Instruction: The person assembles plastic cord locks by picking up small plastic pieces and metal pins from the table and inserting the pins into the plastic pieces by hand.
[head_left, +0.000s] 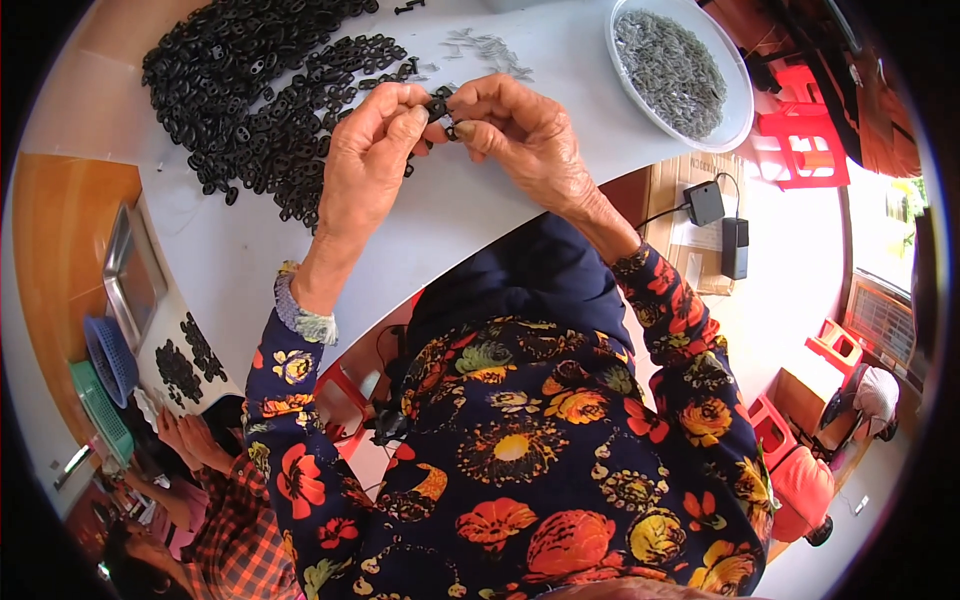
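My two hands meet over the table's edge, fingertips almost touching. Between them is a small black plastic part [437, 107] with a pale, shiny bit [447, 122] against it; the fingers cover most of both. My left hand [366, 160] is closed in a pinch on the black part from its left. From the other side, my right hand [535, 145] pinches the same little piece between thumb and fingers. Just left of my hands spreads a big heap of black oval plastic parts [235, 95] with holes. Several thin clear pieces [490, 50] lie scattered beyond my fingers.
A round white tub [742, 112] full of small clear pieces stands at the table's right end. Below it is a cardboard box [665, 205] with black adapters [705, 203]. Red stools [805, 140] stand at right. At lower left a co-worker's hands [190, 440] are near a metal tray [125, 265].
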